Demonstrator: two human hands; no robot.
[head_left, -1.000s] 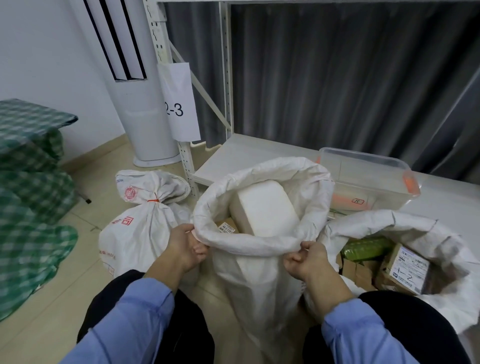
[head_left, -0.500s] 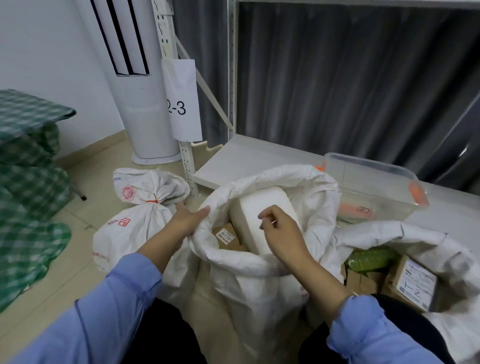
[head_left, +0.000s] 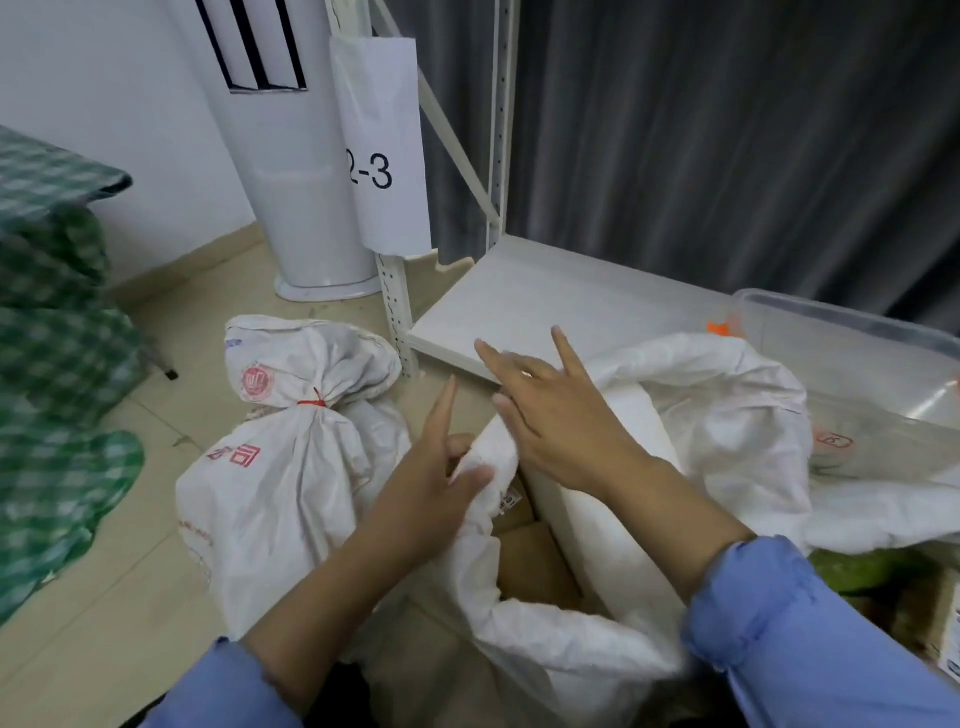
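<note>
My left hand (head_left: 426, 473) pinches the rim of the sack (head_left: 727, 415), which stands open on the floor before me. My right hand (head_left: 561, 421) lies on it with fingers spread. If the pinch slips, the rim may fold over the block (head_left: 613, 499). My right arm hides part of the block.

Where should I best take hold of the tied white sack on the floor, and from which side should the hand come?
I would grip the tied sack at its gathered neck, just under the red tie, coming from above. There the cloth is bunched narrow, the neck stands upright, and the bulging body below offers no hold.
</note>
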